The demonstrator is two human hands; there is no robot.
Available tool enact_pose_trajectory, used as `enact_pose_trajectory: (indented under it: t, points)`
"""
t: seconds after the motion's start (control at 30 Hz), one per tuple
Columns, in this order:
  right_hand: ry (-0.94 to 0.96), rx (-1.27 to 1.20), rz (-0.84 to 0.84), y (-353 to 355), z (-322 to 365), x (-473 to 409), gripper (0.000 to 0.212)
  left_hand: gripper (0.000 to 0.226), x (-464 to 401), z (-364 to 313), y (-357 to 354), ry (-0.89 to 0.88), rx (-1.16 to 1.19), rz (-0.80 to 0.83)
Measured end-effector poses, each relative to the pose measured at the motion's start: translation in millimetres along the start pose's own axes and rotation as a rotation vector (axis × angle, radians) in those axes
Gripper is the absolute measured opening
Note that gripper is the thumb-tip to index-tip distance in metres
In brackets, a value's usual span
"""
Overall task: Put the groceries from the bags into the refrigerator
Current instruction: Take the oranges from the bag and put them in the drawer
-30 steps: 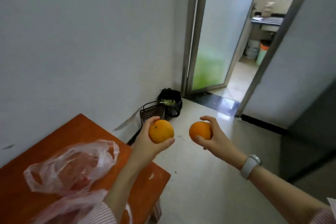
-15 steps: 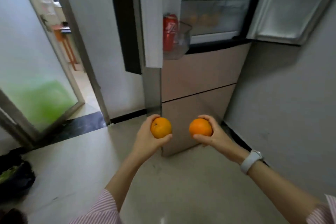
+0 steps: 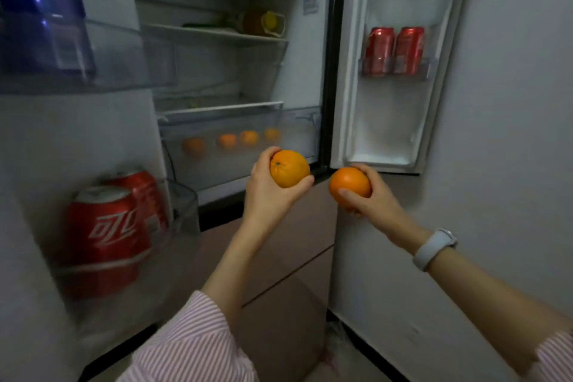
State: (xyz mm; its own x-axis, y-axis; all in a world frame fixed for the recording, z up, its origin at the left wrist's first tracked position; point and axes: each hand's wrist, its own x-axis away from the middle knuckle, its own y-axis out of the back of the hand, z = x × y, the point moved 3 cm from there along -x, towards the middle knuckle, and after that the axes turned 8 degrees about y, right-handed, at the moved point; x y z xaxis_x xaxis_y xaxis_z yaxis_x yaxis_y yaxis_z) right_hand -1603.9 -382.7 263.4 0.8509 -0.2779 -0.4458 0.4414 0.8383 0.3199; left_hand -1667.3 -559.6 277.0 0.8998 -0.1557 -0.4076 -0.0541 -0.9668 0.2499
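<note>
Left hand gripping one orange; right hand gripping a second orange, both held before the open refrigerator. Four oranges in the lower drawer. Red cans in the right door shelf, red cans in the left door shelf.

six oranges, four red cans, one blue can, two hands

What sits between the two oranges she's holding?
Nothing solid: in the head view a bare gap separates the left orange and right orange, with the fridge's dark edge behind.
</note>
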Motion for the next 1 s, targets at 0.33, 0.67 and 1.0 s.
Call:
enact_pose_trajectory:
  t: [0.33,0.67,1.0]
  points:
    - [0.125,-0.112,-0.023,15.8,6.8,-219.0,0.067,0.069,-230.0,-45.6,-28.5,-0.149,-0.119,-0.240]
    - [0.125,0.010,0.329,-33.5,-24.9,-409.7,0.064,0.069,-364.0,-2.6,-3.1,-0.062,-0.724,0.049]
    - [0.467,0.714,1.029,-146.8,-56.0,-469.7,0.055,0.061,-398.0,89.5,1.5,-0.006,-1.239,0.492]
